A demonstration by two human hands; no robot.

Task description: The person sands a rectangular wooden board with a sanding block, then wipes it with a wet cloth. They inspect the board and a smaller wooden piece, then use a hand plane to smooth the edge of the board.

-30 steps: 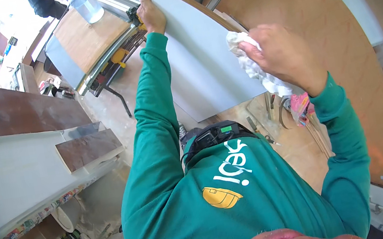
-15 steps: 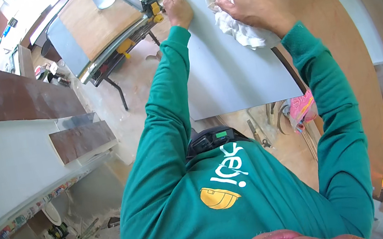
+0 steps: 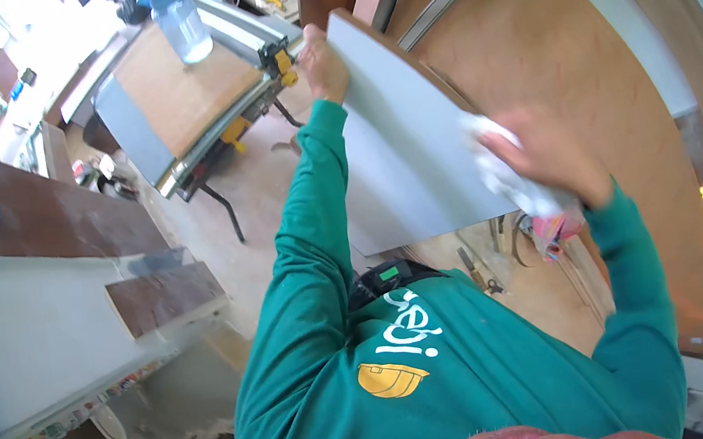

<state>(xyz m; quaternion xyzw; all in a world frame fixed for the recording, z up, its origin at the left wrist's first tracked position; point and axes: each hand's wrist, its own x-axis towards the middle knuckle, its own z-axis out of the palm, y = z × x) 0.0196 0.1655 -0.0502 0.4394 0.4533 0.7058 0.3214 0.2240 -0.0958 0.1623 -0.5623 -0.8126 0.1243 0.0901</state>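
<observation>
Right hand (image 3: 551, 153): swept with white cloth (image 3: 505, 172) from the grey panel (image 3: 413, 141)'s 1 o'clock to its 4 o'clock, now blurred | panel's dark 4 o'clock edge: bare half a second ago, now covered | view: shifted, desk (image 3: 170, 92) toward 11 o'clock sits lower, bottle (image 3: 181, 24) showing more of its top

The person's left hand (image 3: 325, 69) is gripping a pale grey panel (image 3: 408, 141) near its far left corner, while the blurred right hand (image 3: 550, 149) is holding a crumpled white cloth (image 3: 506, 177) at the panel's right edge. A clear bottle (image 3: 181, 26) is standing on a brown board (image 3: 172, 101) atop a workbench (image 3: 131, 137).
</observation>
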